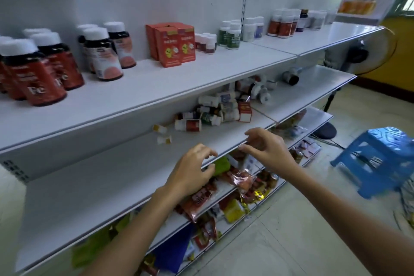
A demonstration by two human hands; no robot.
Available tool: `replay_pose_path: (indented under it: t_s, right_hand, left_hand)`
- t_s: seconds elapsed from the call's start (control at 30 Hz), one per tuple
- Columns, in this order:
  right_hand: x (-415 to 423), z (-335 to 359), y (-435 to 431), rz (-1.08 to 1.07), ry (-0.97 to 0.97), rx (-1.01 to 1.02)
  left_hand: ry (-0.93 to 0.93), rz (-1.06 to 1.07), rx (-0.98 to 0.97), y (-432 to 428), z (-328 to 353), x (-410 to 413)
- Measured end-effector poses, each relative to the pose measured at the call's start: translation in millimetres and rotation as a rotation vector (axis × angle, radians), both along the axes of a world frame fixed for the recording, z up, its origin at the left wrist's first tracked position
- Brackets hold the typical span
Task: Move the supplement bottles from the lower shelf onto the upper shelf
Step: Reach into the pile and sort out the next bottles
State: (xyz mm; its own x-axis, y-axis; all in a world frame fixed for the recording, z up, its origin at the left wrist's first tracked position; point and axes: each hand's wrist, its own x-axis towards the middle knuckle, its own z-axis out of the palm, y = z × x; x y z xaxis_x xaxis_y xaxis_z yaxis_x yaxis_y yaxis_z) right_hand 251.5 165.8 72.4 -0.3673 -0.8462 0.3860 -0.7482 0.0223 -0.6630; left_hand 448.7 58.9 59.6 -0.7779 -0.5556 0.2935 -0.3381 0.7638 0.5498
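Left hand [192,170] and right hand [266,149] hover mid-frame, fingers loose and empty; next, probably a reach for the bottles [188,125] just above.

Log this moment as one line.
left hand: empty | right hand: empty | small white-capped supplement bottles: heaped on white metal lower shelf, untouched

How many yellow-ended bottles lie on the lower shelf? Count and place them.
2: one bottle left of the pile, another bottle just in front of it; the pile may hide more.
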Motion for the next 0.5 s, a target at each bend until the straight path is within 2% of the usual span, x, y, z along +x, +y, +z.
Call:
replay_pose_path:
  t_s: [0.5]
  right_hand:
    - [-87,-77,-111,-0.020,-0.127,0.175]
  left_hand:
    - [-0.145,0.198,0.086,-108,-59,-81]
